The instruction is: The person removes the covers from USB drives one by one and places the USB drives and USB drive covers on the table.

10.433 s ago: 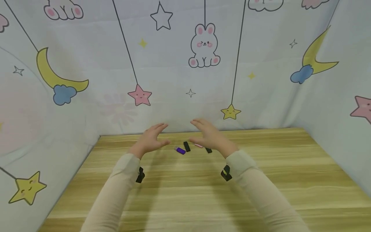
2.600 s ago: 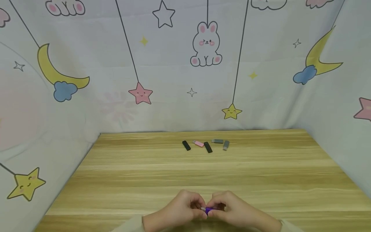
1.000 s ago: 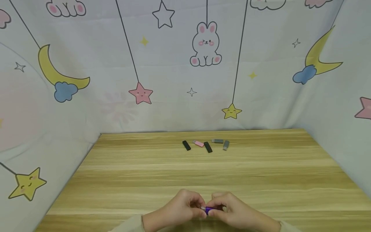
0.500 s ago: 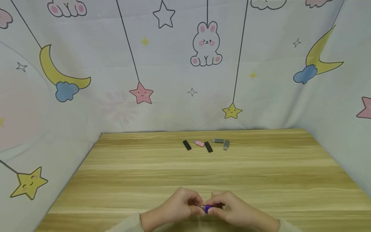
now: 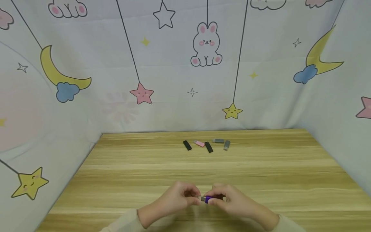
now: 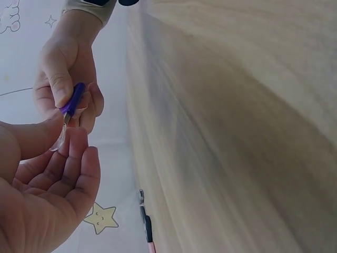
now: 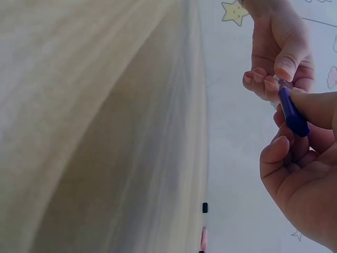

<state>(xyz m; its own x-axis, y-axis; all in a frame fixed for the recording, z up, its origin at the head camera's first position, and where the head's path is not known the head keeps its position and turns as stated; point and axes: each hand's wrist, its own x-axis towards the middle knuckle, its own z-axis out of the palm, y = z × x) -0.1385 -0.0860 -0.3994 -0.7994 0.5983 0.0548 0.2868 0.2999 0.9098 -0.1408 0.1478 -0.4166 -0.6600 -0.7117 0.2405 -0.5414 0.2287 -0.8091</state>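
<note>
Between both hands, above the near part of the table, is a purple USB stick (image 5: 208,199) with a bare metal plug pointing left. My right hand (image 5: 232,198) pinches its purple body (image 7: 293,113) between thumb and fingers. My left hand (image 5: 178,196) pinches a clear cap (image 6: 58,142) at the plug end, seen in the left wrist view. The metal plug (image 6: 66,119) shows between the cap and the purple body. Whether the cap still overlaps the plug's tip, I cannot tell.
Toward the back of the wooden table (image 5: 130,167) lie two black USB sticks (image 5: 187,145), a pink one (image 5: 199,143) and two grey ones (image 5: 218,141). A white printed curtain (image 5: 174,64) surrounds the table's back and sides.
The purple USB stick was on the table at first and was later picked up and brought near. In the last second, both hands rise slightly, the left shifts left, and more metal plug shows.
</note>
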